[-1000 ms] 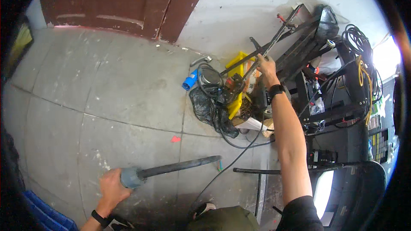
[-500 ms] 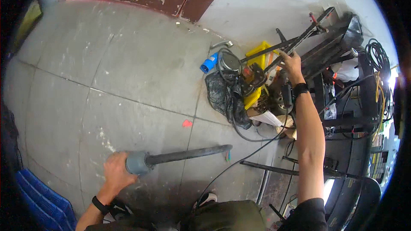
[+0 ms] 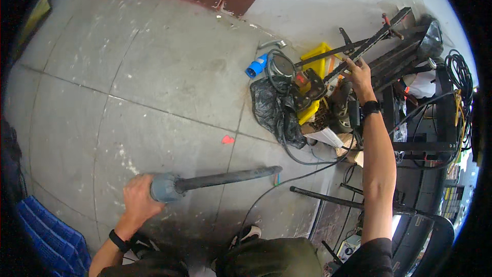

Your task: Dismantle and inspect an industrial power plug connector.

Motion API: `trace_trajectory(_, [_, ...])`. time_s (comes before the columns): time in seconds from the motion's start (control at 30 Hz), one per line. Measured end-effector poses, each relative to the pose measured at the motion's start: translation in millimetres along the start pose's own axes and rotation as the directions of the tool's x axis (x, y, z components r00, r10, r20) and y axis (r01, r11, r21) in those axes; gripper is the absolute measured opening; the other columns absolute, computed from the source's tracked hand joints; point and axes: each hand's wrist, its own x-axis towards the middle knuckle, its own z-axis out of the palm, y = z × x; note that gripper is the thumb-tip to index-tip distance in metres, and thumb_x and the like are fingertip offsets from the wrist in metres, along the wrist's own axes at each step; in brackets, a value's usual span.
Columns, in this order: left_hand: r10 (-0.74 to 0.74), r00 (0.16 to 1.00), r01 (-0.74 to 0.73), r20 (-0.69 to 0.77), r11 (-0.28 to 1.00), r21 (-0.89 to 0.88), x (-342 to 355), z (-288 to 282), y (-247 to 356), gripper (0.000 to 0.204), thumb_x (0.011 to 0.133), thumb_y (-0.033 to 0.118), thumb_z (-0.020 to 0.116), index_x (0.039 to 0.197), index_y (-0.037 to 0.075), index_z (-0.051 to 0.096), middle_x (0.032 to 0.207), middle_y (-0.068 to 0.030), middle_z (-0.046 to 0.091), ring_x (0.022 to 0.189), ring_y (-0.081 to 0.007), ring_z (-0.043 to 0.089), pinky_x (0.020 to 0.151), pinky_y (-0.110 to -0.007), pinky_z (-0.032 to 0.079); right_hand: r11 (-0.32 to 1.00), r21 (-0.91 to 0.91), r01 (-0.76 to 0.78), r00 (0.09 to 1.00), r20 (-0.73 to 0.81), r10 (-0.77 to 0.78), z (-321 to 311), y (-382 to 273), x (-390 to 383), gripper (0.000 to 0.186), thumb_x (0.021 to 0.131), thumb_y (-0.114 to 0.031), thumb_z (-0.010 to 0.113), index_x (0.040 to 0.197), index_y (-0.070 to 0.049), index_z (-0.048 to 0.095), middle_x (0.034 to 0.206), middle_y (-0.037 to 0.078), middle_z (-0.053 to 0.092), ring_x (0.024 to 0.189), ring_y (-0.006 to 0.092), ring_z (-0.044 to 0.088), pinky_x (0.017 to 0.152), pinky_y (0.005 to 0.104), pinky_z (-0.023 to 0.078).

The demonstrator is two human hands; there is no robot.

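My left hand (image 3: 139,197), at the lower left, is closed around the end of a thick grey cylinder (image 3: 165,187). From it a long dark tube (image 3: 225,177) stretches right, low over the tiles. At the upper right my right hand (image 3: 360,78) reaches into a pile and grips a long dark metal bar (image 3: 380,35). The bar slants up toward the wall, with a reddish screw-like part (image 3: 393,26) near its far end. Its lower end runs toward a dark, red-marked metal piece (image 3: 309,83). My fingers partly cover the bar.
Around the bar lie a yellow crate (image 3: 324,51), a black plastic bag (image 3: 264,105), a blue plug (image 3: 256,66) and a white box (image 3: 328,138). A black cable (image 3: 279,182) crosses the floor. A dark metal frame (image 3: 420,146) stands right; blue cloth (image 3: 54,236) lies lower left.
The whole view has shifted slightly. My right hand sits a little farther right in the picture, still on the bar. My left hand keeps the grey cylinder in nearly the same pose.
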Motion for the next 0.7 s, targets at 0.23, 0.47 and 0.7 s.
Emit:
trace_trajectory(0.23, [0.011,1.000,-0.011,-0.008,1.000,-0.006,-2.4,-4.2,5.5,0.052,0.051,0.009,0.078,0.102,0.009,0.069,0.093,-0.0144,0.070,0.088,-0.0392,0.066,0.079,-0.046,0.054,0.999,-0.037,-0.003,0.999,0.050,0.005,-3.2,-4.1,-5.1,0.033,0.102,-0.024,0.069,0.126,-0.002,0.064,0.116,0.007,0.066,0.104,0.0177,0.066,0.082,0.0345,0.063])
trace_trajectory(0.47, [0.035,0.999,-0.036,-0.033,0.999,-0.013,-4.0,-1.9,4.6,0.052,0.050,0.007,0.076,0.101,0.009,0.069,0.092,-0.0146,0.070,0.087,-0.0390,0.067,0.077,-0.047,0.055,1.000,-0.015,0.006,0.999,0.038,-0.006,-4.2,14.9,7.3,0.038,0.100,-0.025,0.070,0.129,-0.001,0.062,0.117,0.009,0.066,0.103,0.0182,0.066,0.078,0.0335,0.061])
trace_trajectory(0.7, [0.019,1.000,-0.019,-0.018,1.000,0.000,0.5,-2.6,7.2,0.047,0.053,0.009,0.079,0.099,0.007,0.070,0.091,-0.0161,0.071,0.085,-0.0401,0.068,0.076,-0.047,0.055,0.927,-0.370,0.063,0.961,-0.228,-0.156,-5.3,30.4,9.9,0.058,0.095,-0.031,0.074,0.132,0.009,0.055,0.122,0.022,0.068,0.110,0.0264,0.068,0.091,0.0371,0.055])
